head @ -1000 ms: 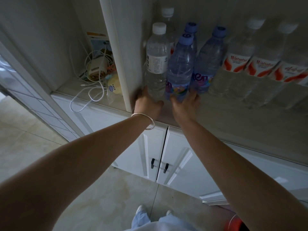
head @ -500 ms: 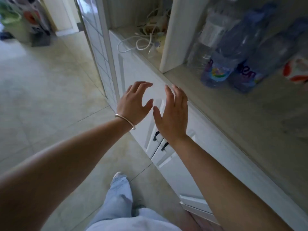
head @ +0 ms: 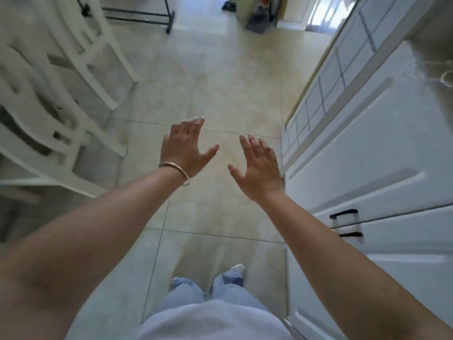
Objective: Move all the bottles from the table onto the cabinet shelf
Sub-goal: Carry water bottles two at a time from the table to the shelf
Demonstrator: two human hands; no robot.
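Below, beige floor tiles [head: 228, 77] lie under the empty, spread left hand [head: 185, 149] and right hand [head: 257, 168].

L hand [head: 186, 146]: out front, palm down, fingers straight & spread, thumb pointing inward; holds nothing.
L wrist: thin metal bangle [head: 175, 169] round it.
R hand [head: 257, 168]: beside L, apart from it, fingers straight & splayed, empty.
Arms: both bare, extended fwd.
Legs: light jeans [head: 221, 292], feet below.

Left hand [head: 186, 148], right hand [head: 257, 168] empty, spread.
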